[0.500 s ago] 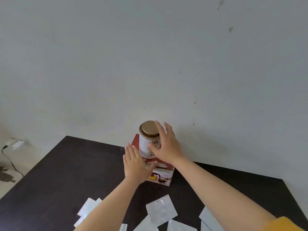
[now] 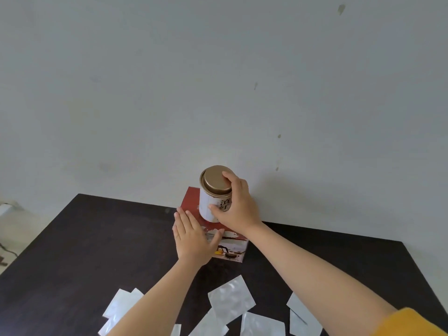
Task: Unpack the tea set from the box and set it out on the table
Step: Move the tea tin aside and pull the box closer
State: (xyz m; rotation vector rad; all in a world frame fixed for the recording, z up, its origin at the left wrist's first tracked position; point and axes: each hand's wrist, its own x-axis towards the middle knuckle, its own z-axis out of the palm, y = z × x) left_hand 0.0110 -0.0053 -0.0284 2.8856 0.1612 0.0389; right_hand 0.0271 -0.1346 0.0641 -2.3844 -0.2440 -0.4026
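- Box (image 2: 234, 248): red, flat, printed with tea ware; lies on the dark table (image 2: 97, 238) at its far edge, near the wall.
- Tea tin (image 2: 211, 202): white cylinder, gold lid, tilted; over the far end of the box.
- Right hand (image 2: 236, 204): fingers curled round the tin's right side, thumb on its front.
- Left hand (image 2: 192, 236): fingers straight, together, flat on the box's near-left part.
- Silver sachets (image 2: 231, 299): several, scattered nearer the viewer than the box.
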